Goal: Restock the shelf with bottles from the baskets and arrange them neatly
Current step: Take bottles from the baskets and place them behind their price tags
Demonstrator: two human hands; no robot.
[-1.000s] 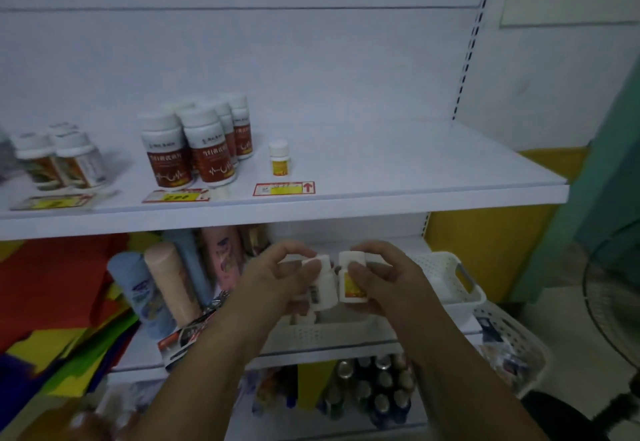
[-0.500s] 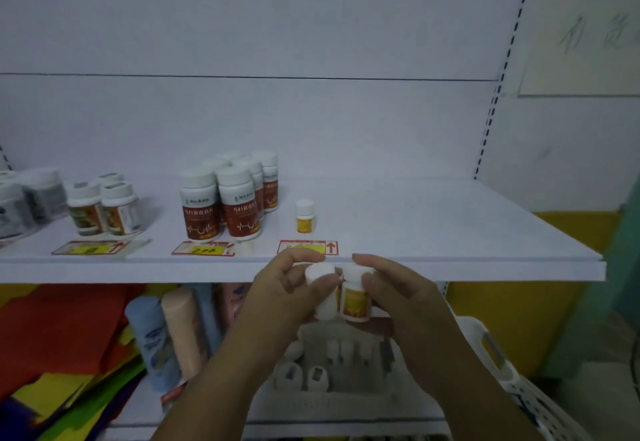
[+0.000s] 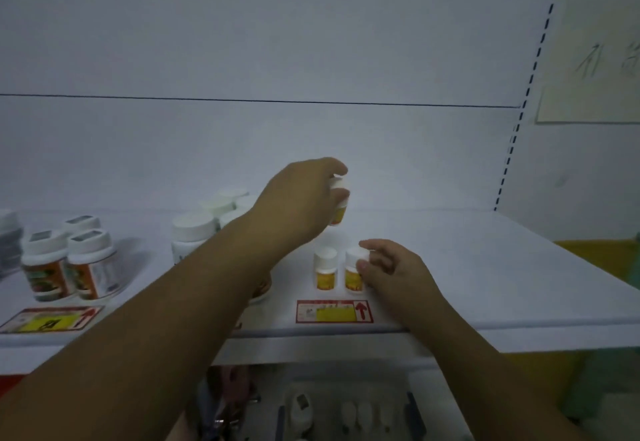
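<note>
Head | left hand [image 3: 298,205] fingers grip raised bottle [image 3: 338,210] | right hand [image 3: 398,267] fingers pinch front-row bottle [image 3: 354,270] | shelf [image 3: 485,267] bare rightward

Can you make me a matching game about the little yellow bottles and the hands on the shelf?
Things:
1. left hand
2. right hand
3. lone small bottle
4. price tag

States:
A. stands on the shelf, no hand on it
B. lies flat at the front edge, with a red arrow
C. holds a raised bottle above the shelf
D. fingers on a standing bottle at the shelf

Pairs: 1-C, 2-D, 3-A, 4-B
</note>
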